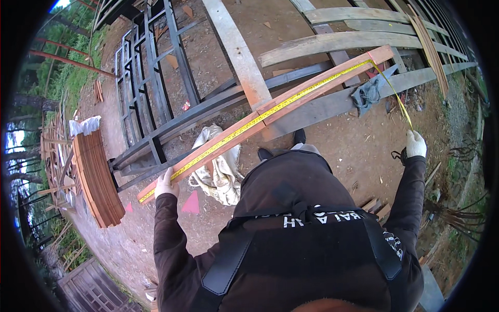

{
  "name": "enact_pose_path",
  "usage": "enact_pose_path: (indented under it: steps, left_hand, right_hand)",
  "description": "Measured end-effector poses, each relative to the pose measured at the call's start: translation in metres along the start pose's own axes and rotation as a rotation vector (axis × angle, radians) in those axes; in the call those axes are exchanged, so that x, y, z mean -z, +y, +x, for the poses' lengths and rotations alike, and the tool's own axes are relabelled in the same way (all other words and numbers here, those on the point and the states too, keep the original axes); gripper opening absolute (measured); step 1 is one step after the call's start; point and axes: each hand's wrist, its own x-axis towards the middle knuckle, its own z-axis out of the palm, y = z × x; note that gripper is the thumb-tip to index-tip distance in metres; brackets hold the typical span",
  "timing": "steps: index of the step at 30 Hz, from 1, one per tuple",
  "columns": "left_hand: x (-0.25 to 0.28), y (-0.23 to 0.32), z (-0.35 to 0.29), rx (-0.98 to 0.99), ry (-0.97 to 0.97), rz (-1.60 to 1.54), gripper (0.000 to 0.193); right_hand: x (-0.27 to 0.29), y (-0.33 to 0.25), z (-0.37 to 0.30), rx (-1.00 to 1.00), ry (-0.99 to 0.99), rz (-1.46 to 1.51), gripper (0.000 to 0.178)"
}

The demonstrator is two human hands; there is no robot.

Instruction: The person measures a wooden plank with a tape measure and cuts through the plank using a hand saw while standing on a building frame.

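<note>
A long reddish-brown wooden board [312, 94] lies slantwise in front of me across grey planks. The yellow blade of a tape measure [228, 139] runs along its top, almost from end to end. At the board's left end my left hand [166, 184], in a white glove, is closed over its edge beside the blade. My right hand [416, 144], also gloved, is off to the right, apart from the board. It is closed round the tape measure; the case is mostly hidden. From there the blade rises to the board's far right end and bends over it.
Black metal frames [156, 78] stand at the far left. Brown boards [96, 177] are stacked at left. A pale sack [221, 174] lies below the board, and a grey-blue cloth [368, 94] hangs near its right end. Weathered planks [353, 44] extend at far right.
</note>
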Motion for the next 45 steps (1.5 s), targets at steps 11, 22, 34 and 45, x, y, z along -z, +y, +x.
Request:
enact_pose_path:
  steps: [11,22,34,45]
  left_hand:
    - [-0.003,-0.018,-0.018,0.010,0.079,0.218,0.011]
    - [0.104,0.144,0.046,-0.388,0.290,-0.386,0.020]
    - [0.074,0.549,0.076,-0.871,-0.037,-0.341,0.025]
    - [-0.002,0.666,0.115,-0.674,-0.041,-0.473,0.028]
  right_hand:
    - [-0.015,0.011,-0.003,-0.060,-0.090,0.232,0.050]
    - [-0.003,0.040,0.011,-0.185,0.038,0.220,0.040]
    - [0.055,0.272,0.206,-0.538,-0.012,0.333,0.054]
    - [0.115,0.287,0.343,-0.189,-0.060,-0.273,0.060]
